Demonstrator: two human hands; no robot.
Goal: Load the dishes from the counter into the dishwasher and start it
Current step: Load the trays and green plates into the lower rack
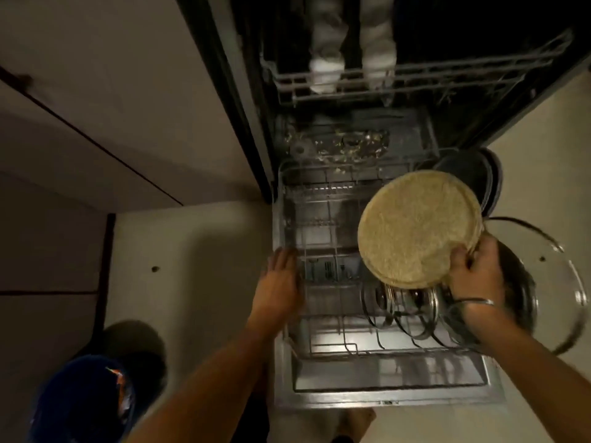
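Here the right hand (473,266) grips two stacked beige round plates (419,228) by their near edge, tilted and held above the right half of the pulled-out lower rack (319,350). The left hand (281,276) rests flat-fingered on the rack's left rim, holding nothing. Empty tines lie left of the plates, so the right hand is better placed to slot them. Glass lids (403,311) stand beneath. The upper rack's (415,81) contents are blurred.
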